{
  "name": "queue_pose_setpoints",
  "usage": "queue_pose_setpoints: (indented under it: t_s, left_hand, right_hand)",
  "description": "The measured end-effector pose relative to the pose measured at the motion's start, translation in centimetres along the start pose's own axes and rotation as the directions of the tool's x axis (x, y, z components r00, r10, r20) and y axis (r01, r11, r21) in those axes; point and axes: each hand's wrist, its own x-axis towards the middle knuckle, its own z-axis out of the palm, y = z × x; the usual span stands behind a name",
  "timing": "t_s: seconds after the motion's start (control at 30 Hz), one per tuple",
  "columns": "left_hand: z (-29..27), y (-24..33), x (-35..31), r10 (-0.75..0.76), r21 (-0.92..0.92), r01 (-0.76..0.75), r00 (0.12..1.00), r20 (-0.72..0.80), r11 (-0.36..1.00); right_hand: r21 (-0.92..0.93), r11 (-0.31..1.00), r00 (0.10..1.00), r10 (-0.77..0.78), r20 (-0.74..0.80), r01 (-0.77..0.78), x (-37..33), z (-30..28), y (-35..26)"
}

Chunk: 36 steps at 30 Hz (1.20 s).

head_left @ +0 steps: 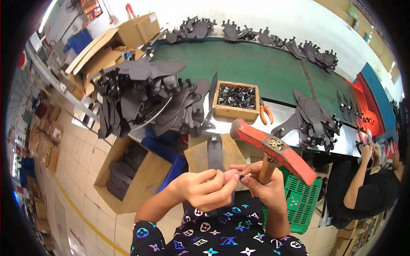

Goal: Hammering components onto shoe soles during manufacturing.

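Observation:
My right hand [270,191] is closed around the wooden handle of a hammer [273,147], whose worn red head is raised above the bench edge. The thumb and finger of that same hand also pinch a small black piece [241,176]. My left hand [209,189] is closed, its fingertips meeting the right ones beside this piece; what it grips, if anything, is hidden. A dark grey strap-like part [215,153] lies lengthwise on a tan board [195,152], its near end passing beneath my left hand. A small metallic fitting shows at its far end.
A wooden box [235,112] of small black clips stands beside orange-handled pliers [266,113]. Dark parts are heaped at left [141,89] and right [314,119], before a green conveyor belt [256,64]. Below are a cardboard box [141,183] and green crate [301,200]. A co-worker [369,187] sits at right.

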Motion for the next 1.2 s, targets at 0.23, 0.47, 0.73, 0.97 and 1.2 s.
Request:
queue_pose_setpoints:
  t_s: [0.23,0.47,0.73,0.97,1.2]
  left_hand:
    - [2.9,-0.3,-4.6,-0.814,-0.182,0.822,0.564,0.139,0.539]
    - [8.1,-1.2,-9.5,-0.852,-0.427,0.898,0.304,0.427,0.107]
    - [8.7,-0.3,-10.6,-0.908,-0.415,0.908,0.224,0.353,0.063]
    - [8.3,0.1,-11.3,-0.918,-0.426,0.903,0.215,0.333,0.056]
    - [7.5,-0.1,-10.7,-0.876,-0.301,0.952,0.105,0.471,-0.047]
  right_hand:
    - [-0.07,0.997,0.993,0.026,-0.119,-0.035,2.5,0.1,3.4]
    - [-0.241,0.968,0.994,0.044,-0.103,-0.068,8.5,-1.3,5.7]
    - [-0.333,0.941,0.998,0.056,-0.009,-0.056,12.5,-2.3,10.1]
    - [-0.655,0.741,0.986,-0.057,0.159,0.149,12.4,-1.4,8.6]
    - [-0.729,0.618,0.956,-0.198,0.217,0.294,11.6,-0.1,7.8]
